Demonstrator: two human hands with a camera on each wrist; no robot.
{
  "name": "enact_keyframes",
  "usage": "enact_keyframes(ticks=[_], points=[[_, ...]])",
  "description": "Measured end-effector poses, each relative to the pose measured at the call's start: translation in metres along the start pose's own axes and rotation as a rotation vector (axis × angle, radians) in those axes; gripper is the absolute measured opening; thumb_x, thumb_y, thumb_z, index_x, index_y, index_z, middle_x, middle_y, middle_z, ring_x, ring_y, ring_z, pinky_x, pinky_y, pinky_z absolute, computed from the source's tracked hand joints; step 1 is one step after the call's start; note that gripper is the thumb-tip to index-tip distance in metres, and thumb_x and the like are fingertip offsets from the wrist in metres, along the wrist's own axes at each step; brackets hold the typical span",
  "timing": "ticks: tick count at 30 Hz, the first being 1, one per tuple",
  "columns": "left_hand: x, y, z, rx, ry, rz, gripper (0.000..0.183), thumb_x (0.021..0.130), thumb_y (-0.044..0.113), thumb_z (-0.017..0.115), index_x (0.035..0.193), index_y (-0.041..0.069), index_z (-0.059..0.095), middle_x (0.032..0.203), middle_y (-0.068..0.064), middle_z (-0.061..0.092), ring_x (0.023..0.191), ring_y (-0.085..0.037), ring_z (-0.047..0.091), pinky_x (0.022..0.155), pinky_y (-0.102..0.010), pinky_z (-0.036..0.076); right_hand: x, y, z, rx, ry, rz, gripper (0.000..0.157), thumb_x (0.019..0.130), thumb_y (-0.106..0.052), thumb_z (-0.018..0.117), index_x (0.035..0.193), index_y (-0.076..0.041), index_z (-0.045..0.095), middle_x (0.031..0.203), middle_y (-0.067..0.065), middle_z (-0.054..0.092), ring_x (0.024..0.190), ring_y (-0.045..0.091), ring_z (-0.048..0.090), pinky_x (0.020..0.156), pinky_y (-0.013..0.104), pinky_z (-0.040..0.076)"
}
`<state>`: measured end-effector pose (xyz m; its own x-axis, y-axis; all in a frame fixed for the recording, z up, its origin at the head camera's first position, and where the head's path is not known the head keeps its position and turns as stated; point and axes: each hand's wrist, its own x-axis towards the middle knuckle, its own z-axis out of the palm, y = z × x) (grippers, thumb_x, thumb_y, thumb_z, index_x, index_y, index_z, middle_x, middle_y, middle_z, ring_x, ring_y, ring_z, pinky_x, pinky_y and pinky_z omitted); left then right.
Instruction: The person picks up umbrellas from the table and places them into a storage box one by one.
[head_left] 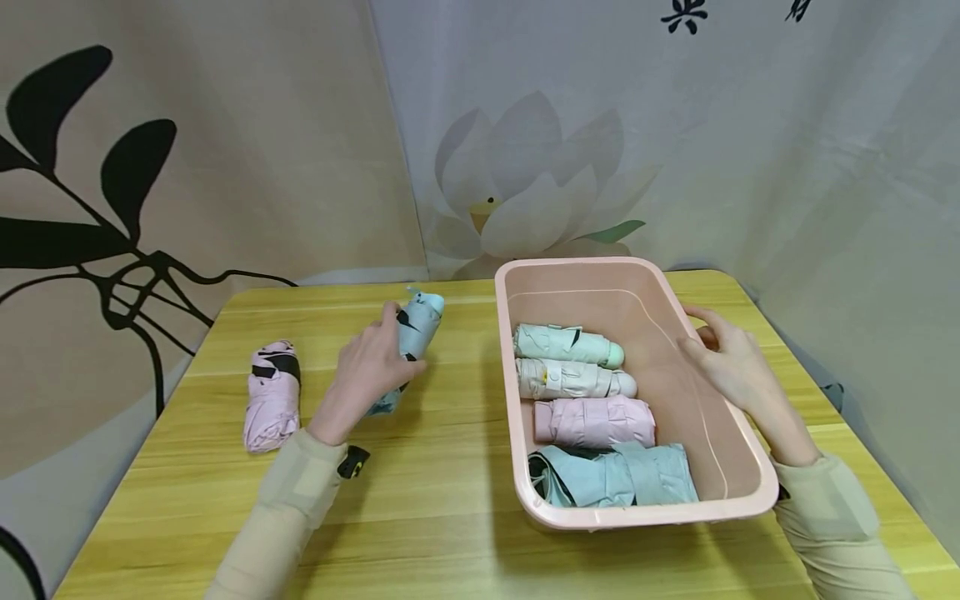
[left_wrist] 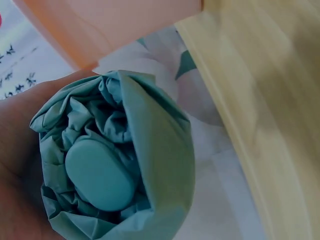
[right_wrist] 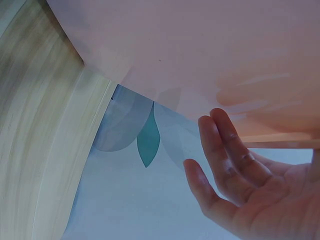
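My left hand (head_left: pixel 372 354) grips a folded light-blue umbrella (head_left: pixel 422 321) just over the table, left of a pink plastic bin. Its rounded end (left_wrist: pixel 100 175) and loosely gathered fabric fill the left wrist view. At the bin's (head_left: pixel 712 400) right rim is my right hand (head_left: pixel 731 362), thumb over the edge and fingers along the outer wall; those fingers (right_wrist: pixel 225 145) look only slightly bent. Inside, several folded umbrellas lie in a row: a mint one (head_left: pixel 566 345), a white one (head_left: pixel 573 379), a pink one (head_left: pixel 596 422) and a larger blue one (head_left: pixel 618 475).
Another folded pink umbrella (head_left: pixel 272 400) with a dark patch lies at the left of the wooden table (head_left: pixel 427 517). Printed cloth (head_left: pixel 300 150) hangs behind the table's back edge.
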<state>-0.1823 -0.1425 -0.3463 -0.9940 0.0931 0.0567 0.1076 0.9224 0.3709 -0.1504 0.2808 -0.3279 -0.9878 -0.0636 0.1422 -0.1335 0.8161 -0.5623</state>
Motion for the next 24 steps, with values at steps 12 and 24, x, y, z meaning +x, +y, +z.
enact_keyframes(ticks=[12, 24], points=[[-0.008, 0.024, -0.020, -0.073, 0.200, 0.145, 0.077, 0.066, 0.031, 0.072, 0.130, 0.007, 0.036, 0.088, -0.013, 0.060, 0.059, -0.024, 0.057, 0.046, -0.029, 0.041, -0.001, -0.001, 0.000, 0.009, -0.001, 0.015, 0.050, 0.093, -0.029, 0.042, 0.137, -0.005, 0.038, 0.104, 0.026, 0.064, 0.081, 0.030, 0.063, 0.062, 0.025, 0.045], [-0.018, 0.055, -0.038, -0.101, 0.312, 0.266, 0.078, 0.064, 0.029, 0.074, 0.130, 0.010, 0.038, 0.089, -0.013, 0.063, 0.059, -0.023, 0.059, 0.049, -0.031, 0.047, -0.001, -0.001, 0.000, 0.010, 0.000, 0.018, 0.051, 0.094, -0.031, 0.043, 0.137, -0.004, 0.038, 0.105, 0.027, 0.063, 0.081, 0.032, 0.064, 0.061, 0.026, 0.047]])
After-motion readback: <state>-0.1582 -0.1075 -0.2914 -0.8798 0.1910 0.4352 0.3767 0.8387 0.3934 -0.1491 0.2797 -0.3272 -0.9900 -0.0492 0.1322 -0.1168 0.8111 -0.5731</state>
